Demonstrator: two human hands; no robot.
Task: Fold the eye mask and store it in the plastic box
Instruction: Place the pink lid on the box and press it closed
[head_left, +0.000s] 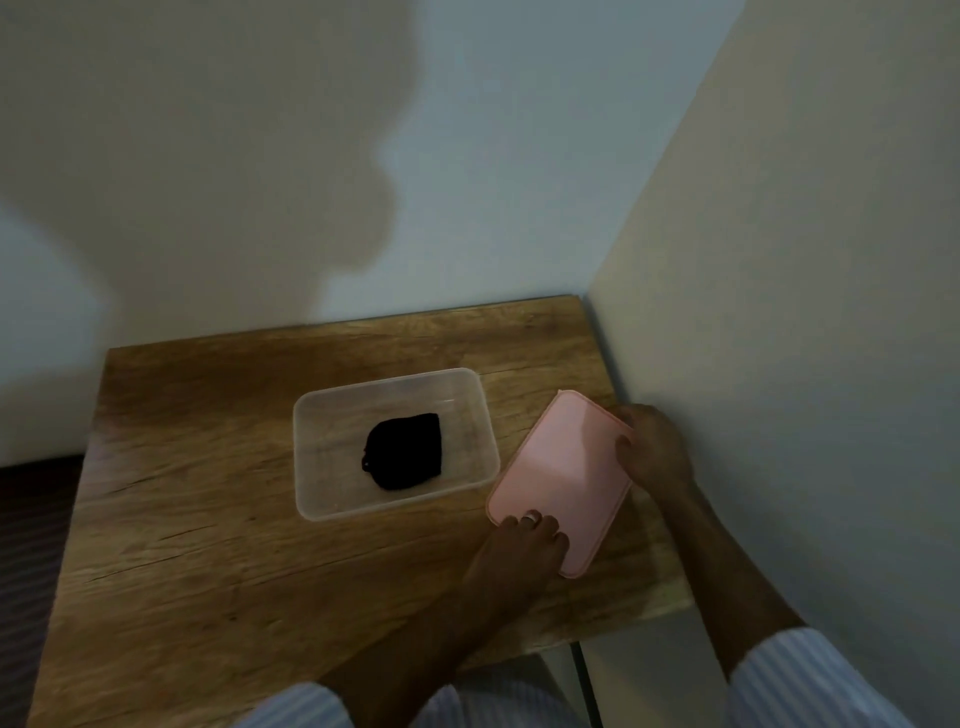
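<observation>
Count on inspection: one wooden bench (208, 519). One clear rectangular plastic box (311, 457). One black folded fabric eye mask (404, 451). One pink rounded-rectangle plastic lid (563, 467). Two bare hands: left hand (524, 545), right hand (654, 447). One pale ring (532, 516). Two striped sleeves (810, 675).

What I cannot make out from up here

My right hand (652, 447) wraps the far edge of the pink lid (563, 480), so its fingertips are hidden behind the rim; my left hand (524, 545) covers the lid's near corner. Both my striped sleeves (810, 675) run off the bottom edge. The folded eye mask (404, 450) is a dark lump, its strap and folds too dim to read. The tabletop (208, 519) is cut off at the lower left.
</observation>
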